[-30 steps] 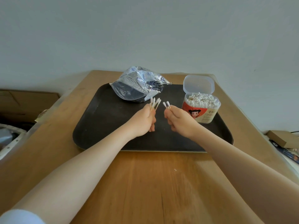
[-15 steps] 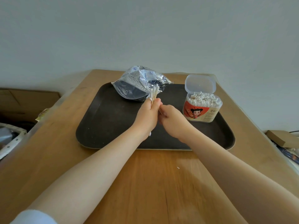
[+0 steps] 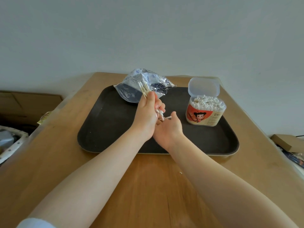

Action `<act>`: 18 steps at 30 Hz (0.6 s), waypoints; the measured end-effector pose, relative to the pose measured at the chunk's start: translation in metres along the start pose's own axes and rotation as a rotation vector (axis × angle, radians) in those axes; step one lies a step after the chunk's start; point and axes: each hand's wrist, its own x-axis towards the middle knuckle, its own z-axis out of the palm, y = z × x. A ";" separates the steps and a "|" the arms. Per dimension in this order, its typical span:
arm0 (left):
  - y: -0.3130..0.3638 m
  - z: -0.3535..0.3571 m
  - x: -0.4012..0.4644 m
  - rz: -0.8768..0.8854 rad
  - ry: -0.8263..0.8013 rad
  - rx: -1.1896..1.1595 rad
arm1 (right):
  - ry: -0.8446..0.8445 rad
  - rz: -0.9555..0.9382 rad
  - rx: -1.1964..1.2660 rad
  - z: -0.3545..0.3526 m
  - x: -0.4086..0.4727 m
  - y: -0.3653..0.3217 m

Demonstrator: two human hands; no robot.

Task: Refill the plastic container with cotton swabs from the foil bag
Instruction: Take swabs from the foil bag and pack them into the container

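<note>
Cotton swabs (image 3: 145, 89) are held as a small bundle in the left hand (image 3: 147, 112), above the middle of the dark tray (image 3: 105, 129) and in front of the foil bag (image 3: 141, 84). The fingers and thumb of this hand are curled round the sticks. The long axis of the bundle is tilted: the upper tips point up and away toward the bag, and the lower tips come out under the hand, toward the right hand (image 3: 169, 127). The right hand is just beside and below, fingers bent, and one swab seems to be pinched at its fingertips; this cannot be told for certain because of blur.

The plastic container (image 3: 205, 112) stands on the right part of the tray, lid open, and is already filled with swabs near to its rim. The task is judged to be far along. The held bundle is still to be put in, and it cannot be seen if more swabs are left in the bag.
</note>
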 end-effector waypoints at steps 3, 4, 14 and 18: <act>-0.002 -0.005 0.002 -0.001 -0.002 0.000 | -0.018 -0.012 -0.004 0.004 0.001 -0.003; -0.002 -0.007 0.002 0.010 -0.007 0.015 | -0.038 -0.010 -0.011 0.006 0.001 -0.004; 0.007 -0.012 0.007 0.233 -0.046 0.438 | -0.086 -0.214 -0.365 0.008 -0.008 -0.027; 0.002 -0.016 0.010 0.324 -0.138 0.909 | -0.106 -0.320 -0.492 0.016 -0.009 -0.040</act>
